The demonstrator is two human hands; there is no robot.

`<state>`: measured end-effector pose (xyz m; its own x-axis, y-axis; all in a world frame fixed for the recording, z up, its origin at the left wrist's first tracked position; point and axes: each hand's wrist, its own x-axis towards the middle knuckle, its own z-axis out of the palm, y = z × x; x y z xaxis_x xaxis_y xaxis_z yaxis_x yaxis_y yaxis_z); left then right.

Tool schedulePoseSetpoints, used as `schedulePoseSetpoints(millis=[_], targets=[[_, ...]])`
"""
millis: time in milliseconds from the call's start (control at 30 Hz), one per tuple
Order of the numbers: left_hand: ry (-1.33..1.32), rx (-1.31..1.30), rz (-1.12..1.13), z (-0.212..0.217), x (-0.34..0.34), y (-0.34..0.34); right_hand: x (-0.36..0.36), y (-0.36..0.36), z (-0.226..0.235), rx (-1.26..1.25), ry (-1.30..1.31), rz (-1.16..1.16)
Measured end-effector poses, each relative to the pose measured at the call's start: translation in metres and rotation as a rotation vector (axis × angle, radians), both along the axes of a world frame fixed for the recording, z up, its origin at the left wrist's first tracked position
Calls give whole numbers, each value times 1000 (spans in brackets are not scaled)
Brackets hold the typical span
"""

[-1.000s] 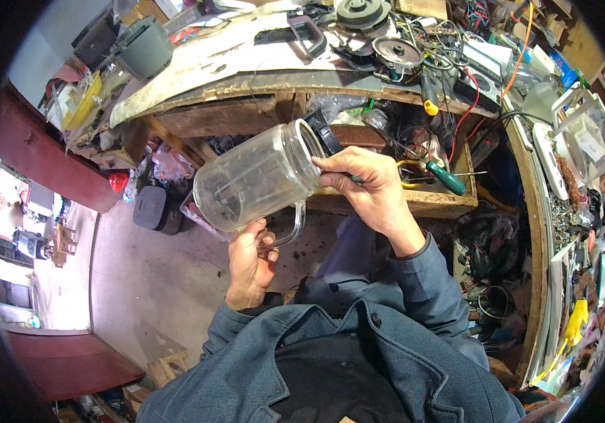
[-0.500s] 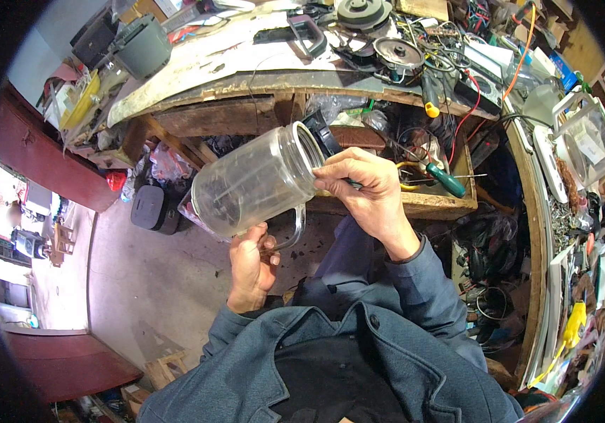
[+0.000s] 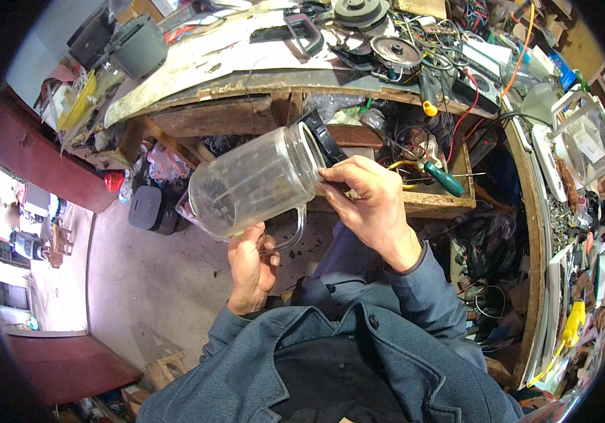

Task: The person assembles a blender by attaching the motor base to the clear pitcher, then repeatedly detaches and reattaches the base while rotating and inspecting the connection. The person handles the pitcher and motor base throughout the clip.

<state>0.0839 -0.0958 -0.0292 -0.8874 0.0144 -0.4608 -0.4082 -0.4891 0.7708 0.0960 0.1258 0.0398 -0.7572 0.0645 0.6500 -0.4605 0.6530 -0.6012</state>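
Observation:
A clear blender jar (image 3: 242, 185) with a handle (image 3: 300, 227) lies tilted in front of me, its threaded mouth toward the upper right. My left hand (image 3: 251, 266) holds it from below, fingers closed near the handle. Against the mouth sits a black ring-shaped collar (image 3: 325, 139), pinched at its lower edge by my right hand (image 3: 369, 201). The right fingers hide that part of the collar. Whether its threads are engaged, I cannot tell.
Beyond the jar stands a cluttered workbench (image 3: 218, 62) with coils, wires and a grey pot-shaped housing (image 3: 137, 48). A green-handled screwdriver (image 3: 445, 179) lies over an open wooden drawer (image 3: 440, 204). A black container (image 3: 149, 208) rests on the floor at left.
The black collar has come round squarely over the jar's mouth, where it was angled behind it before. My right hand has shifted slightly right and down; the left keeps its hold.

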Motion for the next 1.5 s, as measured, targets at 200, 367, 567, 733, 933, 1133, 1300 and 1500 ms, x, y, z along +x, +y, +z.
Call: schedulePoseSetpoints(millis=[200, 367, 567, 733, 933, 1133, 1300, 1500], targets=[[-5, 1, 11, -1, 1, 1, -2, -1, -8, 70, 137, -22], [0, 8, 14, 0, 2, 2, 3, -4, -9, 61, 148, -16], [-12, 27, -59, -9, -7, -11, -6, 6, -11, -249, -79, 187], [10, 13, -138, -12, -18, -24, -12, -10, -9, -608, -332, 323], [24, 33, -138, -15, -19, -22, -17, -11, -13, -829, -430, 436], [60, -4, -126, -12, -17, -20, -21, 1, -21, -994, -500, 536], [54, -19, -97, -11, -13, -18, -24, 3, -22, -1084, -545, 577], [27, -21, -90, -11, -13, -20, -31, 6, -19, -1091, -639, 567]])
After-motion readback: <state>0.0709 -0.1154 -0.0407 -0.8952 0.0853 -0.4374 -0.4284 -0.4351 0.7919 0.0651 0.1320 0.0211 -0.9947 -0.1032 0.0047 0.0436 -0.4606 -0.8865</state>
